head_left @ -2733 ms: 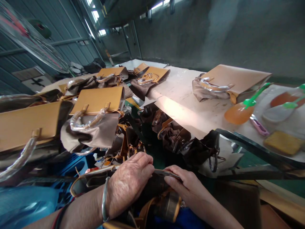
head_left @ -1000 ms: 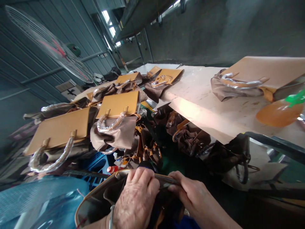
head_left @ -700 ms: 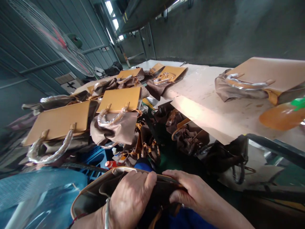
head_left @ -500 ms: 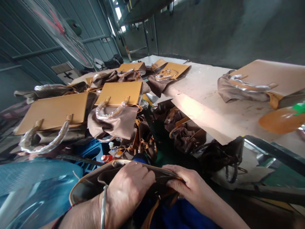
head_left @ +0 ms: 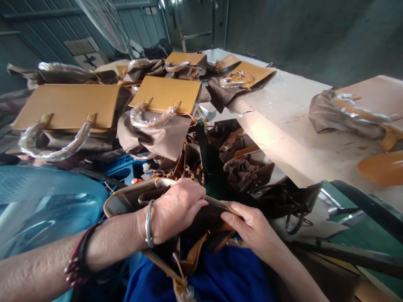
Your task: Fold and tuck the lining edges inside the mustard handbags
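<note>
A brown handbag with tan edging lies open across my lap, its mouth facing up. My left hand reaches over the bag, its fingers curled round the far rim. My right hand pinches the same rim at its right end, thumb on the near side and fingers behind. A tan strap hangs from the near side over blue cloth. The inside of the bag is mostly dark and partly hidden by my left hand.
Finished-looking tan handbags with plastic-wrapped handles sit at the left, and another handbag lies on the worktable. A blue plastic chair is close at left. More bags are heaped below the table edge.
The view has tilted downward, so my lap and left forearm show more. Both hands keep their hold on the bag's rim; the left hand's fingers are bunched more tightly.
</note>
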The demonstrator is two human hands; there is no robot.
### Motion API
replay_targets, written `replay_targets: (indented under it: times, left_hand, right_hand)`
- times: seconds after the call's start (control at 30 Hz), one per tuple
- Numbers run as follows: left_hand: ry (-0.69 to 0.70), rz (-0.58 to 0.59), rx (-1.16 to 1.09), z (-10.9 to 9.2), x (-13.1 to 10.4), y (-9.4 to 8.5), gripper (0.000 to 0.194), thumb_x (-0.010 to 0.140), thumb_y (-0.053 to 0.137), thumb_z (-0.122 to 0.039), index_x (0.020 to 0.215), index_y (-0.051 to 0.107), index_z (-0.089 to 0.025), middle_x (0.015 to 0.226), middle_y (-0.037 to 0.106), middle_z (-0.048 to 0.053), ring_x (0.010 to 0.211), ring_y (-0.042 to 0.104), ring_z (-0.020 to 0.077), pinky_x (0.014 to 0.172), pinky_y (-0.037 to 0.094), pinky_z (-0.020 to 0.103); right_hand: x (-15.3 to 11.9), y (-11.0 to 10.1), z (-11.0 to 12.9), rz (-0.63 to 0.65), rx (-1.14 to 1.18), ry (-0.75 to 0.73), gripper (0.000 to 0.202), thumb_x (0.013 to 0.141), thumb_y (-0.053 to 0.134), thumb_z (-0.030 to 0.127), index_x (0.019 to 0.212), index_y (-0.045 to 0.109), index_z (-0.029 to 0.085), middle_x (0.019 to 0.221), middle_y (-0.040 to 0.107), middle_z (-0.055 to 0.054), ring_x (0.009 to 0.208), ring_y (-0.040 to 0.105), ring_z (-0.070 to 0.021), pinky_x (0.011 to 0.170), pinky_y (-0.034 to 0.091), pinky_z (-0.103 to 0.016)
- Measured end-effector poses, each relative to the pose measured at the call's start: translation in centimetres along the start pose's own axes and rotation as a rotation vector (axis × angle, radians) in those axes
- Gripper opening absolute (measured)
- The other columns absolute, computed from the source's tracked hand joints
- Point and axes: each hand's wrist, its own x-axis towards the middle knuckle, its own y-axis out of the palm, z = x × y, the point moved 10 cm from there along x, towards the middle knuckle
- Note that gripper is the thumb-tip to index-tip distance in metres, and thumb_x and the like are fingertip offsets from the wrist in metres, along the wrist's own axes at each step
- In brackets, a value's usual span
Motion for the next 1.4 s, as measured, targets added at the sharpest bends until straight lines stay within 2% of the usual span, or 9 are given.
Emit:
replay_targets:
  times: [0.4,0.6,0.7,0.77,0.9,1.03,1.13,1.27,1.4]
  left_hand:
    - [0.021,0.022,0.123,0.0,0.6,0.4,0.018,0.083,0.040,-0.019,0.068,0.048,-0.014,0.072,0.052,0.003,0.072,0.048,0.0162,0.072,0.040,0.030]
    - [0.037,0.020,0.139,-0.2,0.9,0.5,0.017,0.082,0.040,-0.018,0.065,0.045,-0.015,0.068,0.051,0.002,0.068,0.048,0.0155,0.070,0.040,0.029]
    - [0.055,0.036,0.141,-0.6,1.0,0.6,0.017,0.081,0.040,-0.018,0.066,0.046,-0.015,0.069,0.052,0.003,0.069,0.050,0.0162,0.068,0.041,0.029]
    - [0.065,0.055,0.142,-0.9,1.0,0.7,0.016,0.081,0.041,-0.018,0.068,0.048,-0.014,0.072,0.054,0.004,0.071,0.051,0.0175,0.068,0.042,0.029]
    - [0.049,0.067,0.137,-1.2,1.0,0.5,0.014,0.080,0.043,-0.018,0.070,0.051,-0.013,0.075,0.057,0.007,0.074,0.054,0.0191,0.068,0.043,0.030]
    - [0.075,0.081,0.125,-1.8,0.7,0.4,0.015,0.080,0.042,-0.017,0.071,0.053,-0.012,0.077,0.058,0.007,0.075,0.054,0.0191,0.071,0.044,0.030]
    - [0.070,0.103,0.116,-1.9,0.3,0.4,0.015,0.080,0.043,-0.018,0.072,0.053,-0.012,0.078,0.059,0.007,0.077,0.055,0.0191,0.073,0.044,0.030]
    - [0.068,0.115,0.126,-1.8,0.2,0.4,0.015,0.081,0.043,-0.019,0.074,0.054,-0.012,0.079,0.059,0.007,0.078,0.055,0.0193,0.073,0.044,0.031]
    - [0.087,0.100,0.193,-1.9,0.7,0.6,0.015,0.080,0.042,-0.016,0.078,0.055,-0.010,0.082,0.059,0.008,0.080,0.055,0.0197,0.075,0.045,0.033]
  right_hand:
    - [0.0,-0.4,0.5,-0.101,-0.220,-0.055,0.023,0.087,0.042,0.028,0.086,0.061,0.015,0.073,0.059,0.000,0.068,0.054,-0.0101,0.060,0.040,-0.019]
    - [-0.6,-0.3,1.7,-0.215,-0.390,-0.216,0.019,0.086,0.041,0.023,0.079,0.057,0.017,0.079,0.061,-0.004,0.072,0.056,-0.0132,0.067,0.042,-0.023]
    - [-0.8,-0.4,1.4,-0.217,-0.487,-0.194,0.021,0.086,0.039,0.024,0.083,0.058,0.016,0.082,0.062,-0.006,0.076,0.056,-0.0160,0.070,0.042,-0.026]
    - [-0.5,-0.6,0.6,-0.145,-0.436,-0.093,0.025,0.086,0.039,0.028,0.100,0.055,0.016,0.082,0.061,-0.005,0.075,0.057,-0.0160,0.069,0.044,-0.026]
    - [-0.2,-0.4,0.4,0.018,-0.261,0.041,0.048,0.086,0.041,0.036,0.130,0.032,0.018,0.080,0.061,-0.002,0.066,0.056,-0.0138,0.064,0.047,-0.025]
    - [-0.9,-0.3,-0.4,0.027,-0.116,0.161,0.039,0.083,0.043,0.041,0.110,0.056,0.016,0.105,0.060,-0.008,0.100,0.052,-0.0223,0.088,0.041,-0.033]
    - [-1.3,-0.3,-1.6,-0.018,0.021,0.270,0.042,0.079,0.046,0.046,0.106,0.058,0.016,0.110,0.058,-0.009,0.107,0.048,-0.0259,0.089,0.041,-0.036]
    - [-0.1,1.6,0.4,0.115,0.039,0.119,0.037,0.085,0.039,0.044,0.101,0.056,0.016,0.090,0.063,-0.006,0.087,0.058,-0.0200,0.073,0.046,-0.028]
    - [1.4,0.9,1.2,-0.010,-0.339,0.055,0.030,0.088,0.034,0.037,0.073,0.052,0.018,0.066,0.057,-0.001,0.062,0.056,-0.0145,0.056,0.038,-0.024]
